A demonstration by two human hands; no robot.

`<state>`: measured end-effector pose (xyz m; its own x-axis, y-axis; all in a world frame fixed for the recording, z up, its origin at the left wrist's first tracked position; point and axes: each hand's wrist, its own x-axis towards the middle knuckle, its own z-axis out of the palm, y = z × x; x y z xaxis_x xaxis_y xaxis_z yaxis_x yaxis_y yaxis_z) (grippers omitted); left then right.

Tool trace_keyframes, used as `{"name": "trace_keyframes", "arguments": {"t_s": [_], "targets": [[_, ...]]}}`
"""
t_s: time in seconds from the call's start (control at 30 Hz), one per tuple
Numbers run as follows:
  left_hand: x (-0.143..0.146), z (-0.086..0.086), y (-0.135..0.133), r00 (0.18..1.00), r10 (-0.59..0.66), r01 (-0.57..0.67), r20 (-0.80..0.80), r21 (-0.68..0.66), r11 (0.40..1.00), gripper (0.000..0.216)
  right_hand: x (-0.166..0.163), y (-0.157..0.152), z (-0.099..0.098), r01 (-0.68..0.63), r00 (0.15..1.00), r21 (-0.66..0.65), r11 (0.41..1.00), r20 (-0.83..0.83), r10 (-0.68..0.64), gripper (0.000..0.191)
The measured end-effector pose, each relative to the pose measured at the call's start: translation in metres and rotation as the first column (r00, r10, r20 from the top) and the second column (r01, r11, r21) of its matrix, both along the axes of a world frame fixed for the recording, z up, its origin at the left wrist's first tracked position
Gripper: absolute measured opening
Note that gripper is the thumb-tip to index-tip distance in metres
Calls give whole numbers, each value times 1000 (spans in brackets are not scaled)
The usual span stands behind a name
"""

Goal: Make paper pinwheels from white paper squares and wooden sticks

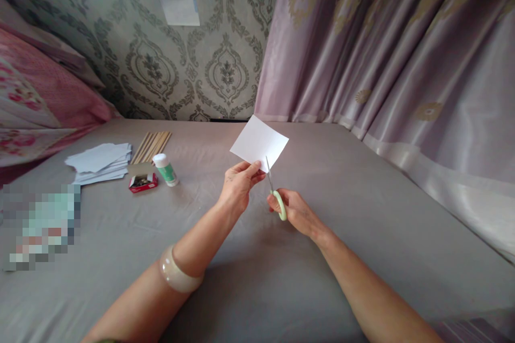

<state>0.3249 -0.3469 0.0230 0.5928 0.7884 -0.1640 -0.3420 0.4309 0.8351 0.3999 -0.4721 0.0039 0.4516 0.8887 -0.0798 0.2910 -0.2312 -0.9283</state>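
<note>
White paper [259, 142], one small rectangular piece, is held up in the air over the grey bedsheet [362, 198], tilted, between the two hands. Left hand [237, 185] pinches its lower edge, thumb on the near face and fingers behind. Right hand [295, 209] is closed through the pale green loops of the scissors [273, 187]. The blades point up and meet the paper's bottom edge just beside the left thumb. Can't tell whether the blades are parted or closed.

Paper looks very light and thin, and would likely flop or curl if held far from the cut. Hold close beside the blade line, as the pinch sits now, to keep it taut. It creases and tears easily. The scissors look stiff, small and light, and the loops give a sure hold.

Off to the left on the bed are a stack of papers [100, 161], wooden sticks [153, 144], a glue stick [166, 170] and a red box [142, 182], all well apart from the hands. There is a pale bangle [177, 273] on the left forearm.
</note>
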Motion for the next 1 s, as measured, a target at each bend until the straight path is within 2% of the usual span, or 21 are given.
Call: {"name": "trace_keyframes", "arguments": {"t_s": [0.37,0.6,1.0], "targets": [[0,0,0,1000,6,-6,6,4,1000,14,1,1,-2,-3,1000,9,1000,21,3,53],[0,-1,0,1000,11,-11,7,9,1000,15,2,1,-9,13,1000,26,1000,9,-13,47],[0,-1,0,1000,11,-11,12,2,1000,13,0,2,-5,37,999,12,999,-17,-36,45]]}}
